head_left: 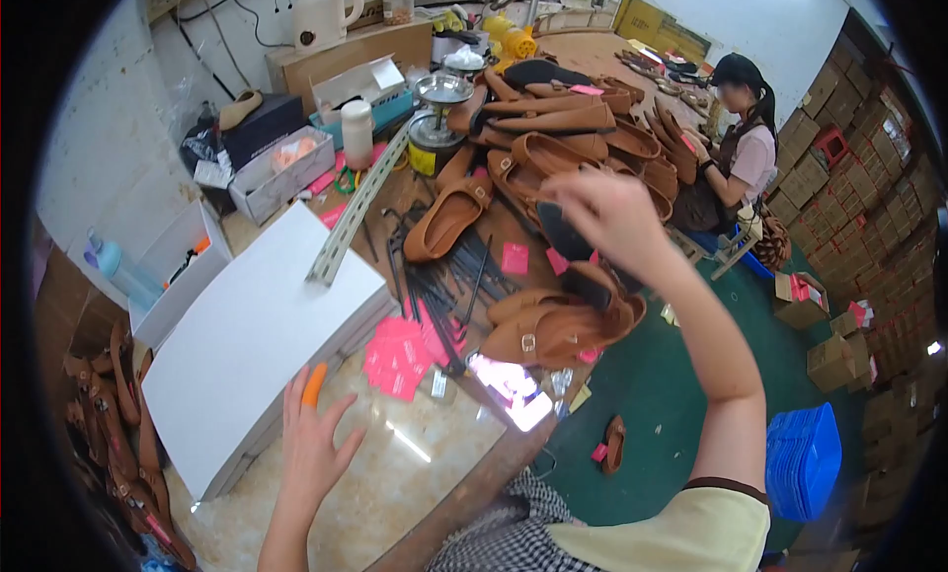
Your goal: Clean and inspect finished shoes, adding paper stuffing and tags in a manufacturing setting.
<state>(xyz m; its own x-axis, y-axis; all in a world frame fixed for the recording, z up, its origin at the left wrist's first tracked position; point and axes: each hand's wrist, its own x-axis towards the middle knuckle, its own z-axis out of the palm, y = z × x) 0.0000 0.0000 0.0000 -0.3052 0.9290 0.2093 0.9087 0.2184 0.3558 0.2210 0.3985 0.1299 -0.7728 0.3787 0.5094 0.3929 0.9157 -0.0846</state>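
My left hand (318, 436) hovers over the marbled tabletop (385, 468), beside a large white box lid (262, 325). Its fingers are spread and hold nothing; one wears an orange finger cover (314, 384). My right hand (614, 220) reaches over a heap of brown leather shoes (563, 128), its fingers bent and slightly blurred. Just below it shows a dark shoe sole (563, 233), but whether the fingers touch it I cannot tell. Nearer lie buckled brown shoes (538, 335), and a single shoe (447, 220) rests left of the heap.
Pink cards (397, 358), black sticks (464, 291) and a lit phone (512, 389) lie mid-table. A perforated metal strip (360, 202) crosses the white lid. A co-worker (741, 148) sits at the far right holding a shoe. Blue stools (805, 460) and cartons (834, 365) stand on the green floor.
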